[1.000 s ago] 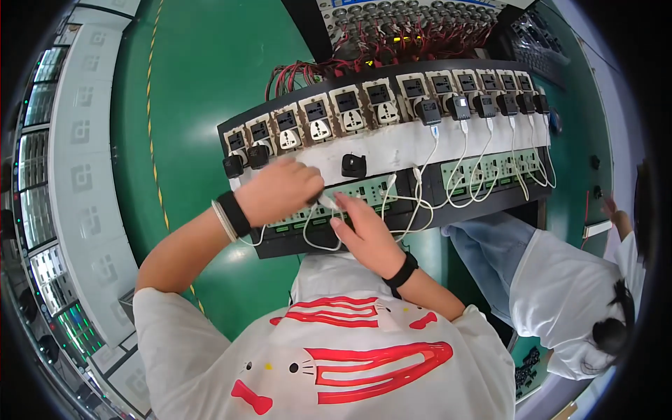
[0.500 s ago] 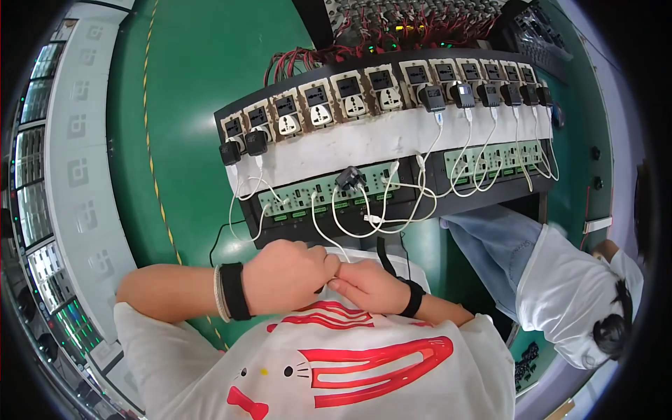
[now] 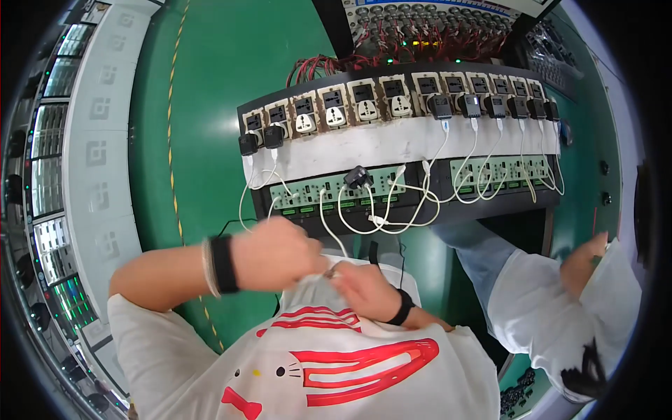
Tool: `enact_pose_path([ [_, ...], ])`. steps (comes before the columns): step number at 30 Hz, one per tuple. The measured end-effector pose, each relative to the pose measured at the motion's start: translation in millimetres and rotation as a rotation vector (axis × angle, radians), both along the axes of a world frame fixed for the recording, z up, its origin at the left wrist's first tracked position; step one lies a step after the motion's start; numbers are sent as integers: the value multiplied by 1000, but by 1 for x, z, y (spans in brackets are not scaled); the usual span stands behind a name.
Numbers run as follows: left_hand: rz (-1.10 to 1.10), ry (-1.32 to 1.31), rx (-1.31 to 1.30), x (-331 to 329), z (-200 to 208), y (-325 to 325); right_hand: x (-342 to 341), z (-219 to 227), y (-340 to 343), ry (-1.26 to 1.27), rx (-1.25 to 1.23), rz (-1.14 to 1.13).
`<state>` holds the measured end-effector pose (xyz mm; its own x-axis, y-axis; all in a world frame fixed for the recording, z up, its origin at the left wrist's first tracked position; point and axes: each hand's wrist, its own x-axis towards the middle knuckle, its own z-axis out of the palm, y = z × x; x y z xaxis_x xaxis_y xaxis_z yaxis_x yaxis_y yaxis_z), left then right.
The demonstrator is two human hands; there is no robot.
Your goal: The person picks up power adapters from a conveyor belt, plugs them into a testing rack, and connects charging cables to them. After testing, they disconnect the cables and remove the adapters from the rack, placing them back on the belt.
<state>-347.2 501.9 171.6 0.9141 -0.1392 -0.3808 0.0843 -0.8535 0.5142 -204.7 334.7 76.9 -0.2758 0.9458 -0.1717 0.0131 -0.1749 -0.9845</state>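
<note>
Close to my shirt, my left hand (image 3: 280,255) is closed in a fist, blurred by motion; whatever its fingers may hold is hidden. Just right of it, my right hand (image 3: 369,288) pinches, fingertips near the left hand's. Something small shows at the right fingertips, too blurred to name. A white cable (image 3: 332,231) hangs from the left green circuit board (image 3: 304,196) and ends behind the hands, so I cannot tell whether either holds it. Past them, a black plug-in charger (image 3: 357,176) lies among white cables on that board.
A row of sockets (image 3: 334,106) crosses the black bench; black chargers (image 3: 439,107) with white cables fill several at the right. Another green board (image 3: 490,175) lies right. Red wiring (image 3: 329,68) is behind. A person in a white shirt (image 3: 539,301) sits at my right.
My left hand has lifted and shifted slightly away from the right hand, which has moved a little. The view has shifted, and the person at the right now has an arm raised.
</note>
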Motion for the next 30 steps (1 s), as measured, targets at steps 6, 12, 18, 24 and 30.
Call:
enact_pose_path([
  [6,409,-24,343,-26,-11,100,-1,-44,-24,-11,-181,-558],
  [12,408,-247,190,48,-150,88,-11,-48,21,-299,-39,-740],
  [18,349,-285,118,20,-149,127,-39,-35,12,-804,21,-955],
  [24,-31,-293,440,-78,-157,177,-95,-30,49,-551,24,-790],
  [30,-41,-291,356,-84,-118,164,-147,-46,106,-677,179,-749],
])
